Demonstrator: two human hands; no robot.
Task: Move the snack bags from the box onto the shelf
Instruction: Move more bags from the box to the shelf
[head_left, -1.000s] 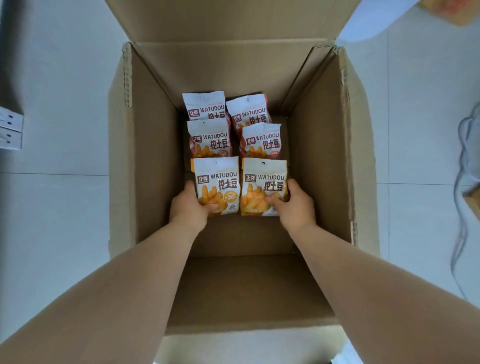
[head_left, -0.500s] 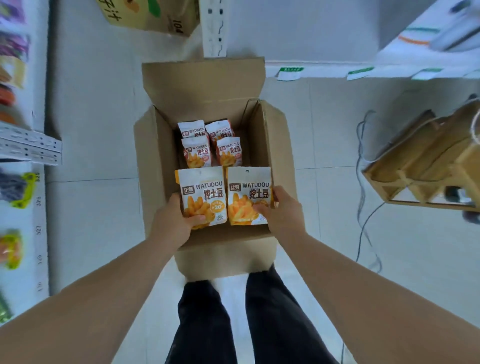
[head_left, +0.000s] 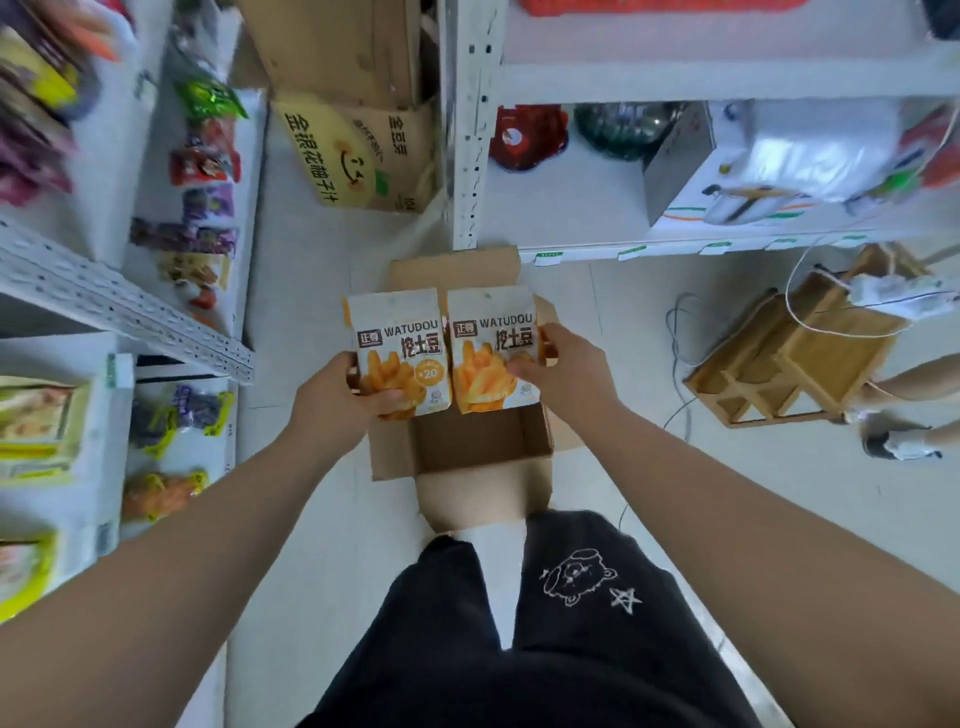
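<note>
I hold two white-and-orange WATUDOU snack bags side by side, well above the open cardboard box (head_left: 535, 470) on the floor. My left hand (head_left: 337, 397) grips the left snack bag (head_left: 397, 332) at its lower left corner. My right hand (head_left: 558, 371) pinches the right snack bag (head_left: 491, 332) at its lower right edge. Both bags stand upright and hide the far part of the box and whatever lies inside it. A white metal shelf (head_left: 571, 208) rises just beyond the box, and another shelf (head_left: 119, 306) full of snacks is at my left.
A yellow printed carton (head_left: 353, 156) stands between the two shelves. A wooden rack (head_left: 800, 353) with white cables lies on the floor at the right. Another person's legs and shoes (head_left: 898, 441) show at the right edge. My black shorts fill the bottom of the view.
Both hands have lifted the two front bags out of the box and raised them high above it. The view has pulled up and back, so the shelves now show.
</note>
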